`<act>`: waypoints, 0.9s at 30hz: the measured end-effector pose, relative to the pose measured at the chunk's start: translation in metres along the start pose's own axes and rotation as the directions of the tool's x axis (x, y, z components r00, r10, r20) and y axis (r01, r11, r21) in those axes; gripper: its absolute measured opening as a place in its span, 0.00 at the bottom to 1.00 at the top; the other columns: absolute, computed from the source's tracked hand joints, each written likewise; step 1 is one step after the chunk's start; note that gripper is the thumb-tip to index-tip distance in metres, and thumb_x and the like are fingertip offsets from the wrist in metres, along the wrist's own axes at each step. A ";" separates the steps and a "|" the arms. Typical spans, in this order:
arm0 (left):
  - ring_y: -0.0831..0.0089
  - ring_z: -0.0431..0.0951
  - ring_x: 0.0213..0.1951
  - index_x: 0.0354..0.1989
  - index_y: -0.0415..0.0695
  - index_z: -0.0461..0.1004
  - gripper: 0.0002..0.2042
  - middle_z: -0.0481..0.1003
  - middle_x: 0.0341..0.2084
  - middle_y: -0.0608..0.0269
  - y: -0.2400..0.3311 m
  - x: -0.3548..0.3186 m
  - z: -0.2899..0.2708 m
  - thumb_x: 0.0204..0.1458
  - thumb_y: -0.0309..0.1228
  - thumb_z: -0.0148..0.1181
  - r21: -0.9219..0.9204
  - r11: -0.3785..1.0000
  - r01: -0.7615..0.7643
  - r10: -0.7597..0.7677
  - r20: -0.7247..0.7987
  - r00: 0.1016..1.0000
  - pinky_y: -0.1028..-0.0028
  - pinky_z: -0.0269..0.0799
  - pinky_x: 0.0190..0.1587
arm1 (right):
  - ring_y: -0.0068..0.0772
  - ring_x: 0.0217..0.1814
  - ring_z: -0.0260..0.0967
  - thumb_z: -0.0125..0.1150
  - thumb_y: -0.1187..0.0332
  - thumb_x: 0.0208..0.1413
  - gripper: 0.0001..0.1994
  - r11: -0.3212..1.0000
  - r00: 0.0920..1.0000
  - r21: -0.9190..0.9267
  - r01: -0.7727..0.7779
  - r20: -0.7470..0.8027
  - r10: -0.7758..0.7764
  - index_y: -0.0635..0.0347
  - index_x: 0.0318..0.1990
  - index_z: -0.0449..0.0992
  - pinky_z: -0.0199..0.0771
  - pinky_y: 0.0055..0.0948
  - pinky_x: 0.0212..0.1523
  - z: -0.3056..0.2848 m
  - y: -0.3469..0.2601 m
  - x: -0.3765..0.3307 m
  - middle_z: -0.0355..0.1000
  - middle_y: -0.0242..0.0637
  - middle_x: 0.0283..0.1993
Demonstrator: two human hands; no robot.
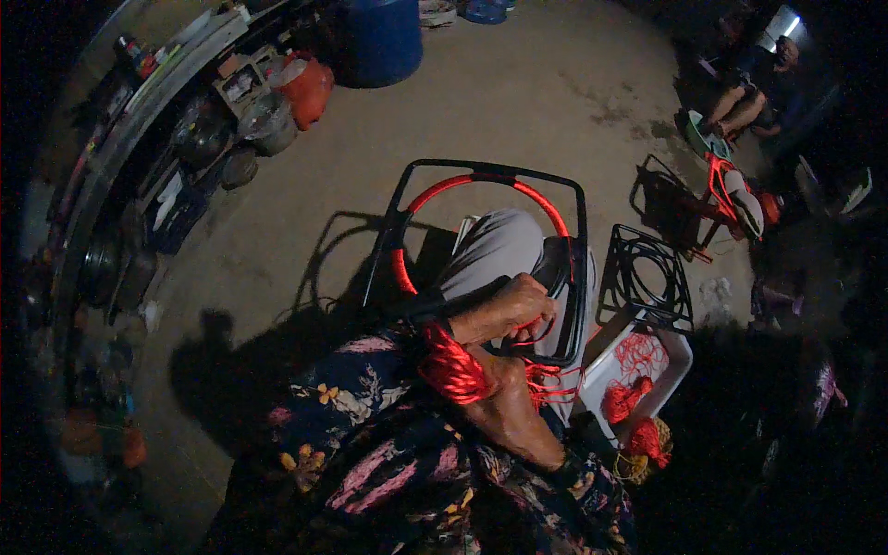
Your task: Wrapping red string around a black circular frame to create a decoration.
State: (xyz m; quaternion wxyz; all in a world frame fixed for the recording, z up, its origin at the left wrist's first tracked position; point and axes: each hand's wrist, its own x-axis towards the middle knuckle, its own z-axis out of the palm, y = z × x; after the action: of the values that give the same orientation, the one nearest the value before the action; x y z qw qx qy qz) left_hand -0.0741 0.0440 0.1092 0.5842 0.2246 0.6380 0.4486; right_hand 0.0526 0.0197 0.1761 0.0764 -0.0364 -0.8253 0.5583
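A black square frame (pixel 581 213) stands tilted over my grey-trousered knees. Inside it is a round ring (pixel 435 192), largely wrapped in red cord, with black stretches showing at the top and left side. My left hand (pixel 523 303) is closed at the frame's lower part, and red cord (pixel 534 326) shows at its fingers. Below it, my right hand (pixel 504 370) reaches up from the lower right; its fingers are hidden behind the left hand and frame. A thick red cord bundle (pixel 453 367) lies against my forearms. Loose red strands hang beside my right hand.
Right of my legs, a white bin (pixel 682 365) holds red cord; more black frames (pixel 645 273) lean by it. A stool (pixel 708 217) carries red cord. Another person (pixel 745 102) sits far right near a basin (pixel 698 134). A blue barrel (pixel 381 42) and cluttered shelves (pixel 139 120) stand left.
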 end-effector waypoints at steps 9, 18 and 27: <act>0.76 0.67 0.08 0.17 0.41 0.70 0.12 0.69 0.09 0.64 -0.002 0.016 0.002 0.47 0.35 0.57 -0.082 0.993 -0.087 0.082 -0.070 0.994 0.75 0.56 0.07 | 0.50 0.32 0.74 0.66 0.72 0.41 0.22 0.999 0.987 0.029 0.019 -0.162 -0.014 0.61 0.46 0.69 0.72 0.38 0.29 0.003 0.008 -0.001 0.73 0.47 0.30; 0.70 0.68 0.09 0.16 0.37 0.70 0.10 0.69 0.09 0.58 -0.001 0.024 0.006 0.45 0.28 0.54 -0.126 0.987 -0.099 0.081 -0.139 0.987 0.68 0.57 0.09 | 0.50 0.34 0.75 0.70 0.67 0.41 0.25 0.975 0.951 -0.212 -0.070 -0.309 0.001 0.62 0.48 0.69 0.74 0.38 0.31 0.001 0.020 -0.001 0.74 0.47 0.31; 0.69 0.67 0.08 0.16 0.37 0.69 0.10 0.69 0.09 0.57 -0.002 0.033 0.006 0.45 0.28 0.54 -0.118 0.986 -0.122 0.101 -0.168 0.981 0.68 0.57 0.09 | 0.35 0.37 0.77 0.69 0.72 0.42 0.21 0.971 0.945 -0.169 -0.167 -0.308 0.109 0.63 0.46 0.71 0.75 0.30 0.39 -0.006 0.011 0.000 0.76 0.44 0.35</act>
State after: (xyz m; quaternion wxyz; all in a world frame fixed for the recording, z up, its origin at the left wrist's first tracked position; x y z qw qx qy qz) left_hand -0.0747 0.0719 0.0905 0.5176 0.1854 0.6396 0.5372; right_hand 0.0531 0.0293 0.1682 0.1558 -0.1849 -0.8501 0.4678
